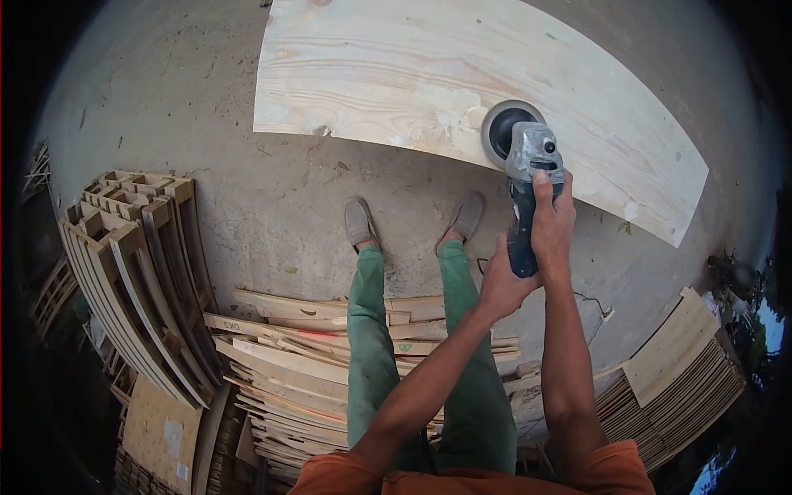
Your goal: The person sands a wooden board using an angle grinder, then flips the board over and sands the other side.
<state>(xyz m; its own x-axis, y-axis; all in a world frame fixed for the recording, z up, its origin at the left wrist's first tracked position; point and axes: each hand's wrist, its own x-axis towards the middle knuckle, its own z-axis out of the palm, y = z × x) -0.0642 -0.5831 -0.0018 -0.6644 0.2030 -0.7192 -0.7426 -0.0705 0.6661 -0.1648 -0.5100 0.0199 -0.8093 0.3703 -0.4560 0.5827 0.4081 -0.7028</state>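
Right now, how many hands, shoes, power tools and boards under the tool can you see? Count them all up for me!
Hands: 2 (left hand, right hand)
Shoes: 2 (left shoe, right shoe)
Power tool: 1
Board under it: 1
Total: 6

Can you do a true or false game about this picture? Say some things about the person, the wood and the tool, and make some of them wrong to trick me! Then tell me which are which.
1. The left hand and right hand are both on the power tool. True.
2. The trousers are red. False: they are green.
3. The tool's round disc is at the big pale board. True.
4. The right hand is farther from the disc than the left. False: the right is nearer, and the left holds the back end.
5. The shoes are standing on the board. False: they are on the ground.
6. The sleeves are orange. True.
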